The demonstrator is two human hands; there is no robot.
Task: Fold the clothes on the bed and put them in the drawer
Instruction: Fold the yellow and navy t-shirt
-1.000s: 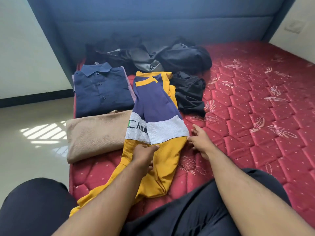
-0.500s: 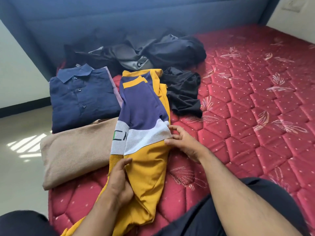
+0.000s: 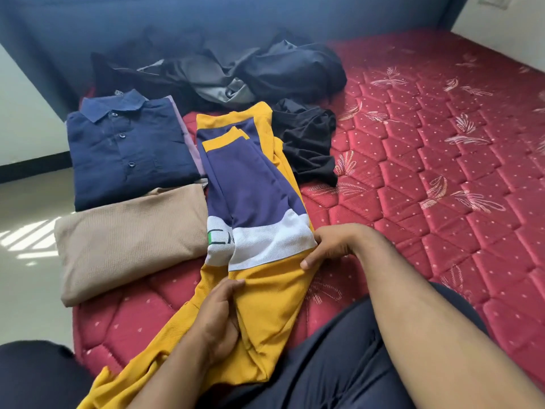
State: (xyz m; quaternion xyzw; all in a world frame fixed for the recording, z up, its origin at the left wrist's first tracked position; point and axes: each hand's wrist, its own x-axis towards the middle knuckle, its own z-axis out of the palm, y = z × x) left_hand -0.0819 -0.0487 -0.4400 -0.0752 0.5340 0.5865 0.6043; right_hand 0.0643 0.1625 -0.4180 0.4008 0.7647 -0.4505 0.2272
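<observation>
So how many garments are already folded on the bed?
2: the navy polo shirt at the far left and the beige knit top just nearer. A purple edge beneath the polo may be a third.

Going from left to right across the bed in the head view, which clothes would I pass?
Navy shirt with the tan sweater in front of it → yellow and purple shirt, held by both hands → small black garment.

**Colours of the clothes and bed**

A yellow jersey [image 3: 259, 219] with navy panels and a white band lies on a red quilted mattress [image 3: 427, 178] patterned with pale leaf sprigs. Beside it: a navy polo shirt [image 3: 129, 152], a beige knit [image 3: 129, 240], black garments [image 3: 306, 143], and a blue headboard [image 3: 206, 22].
</observation>
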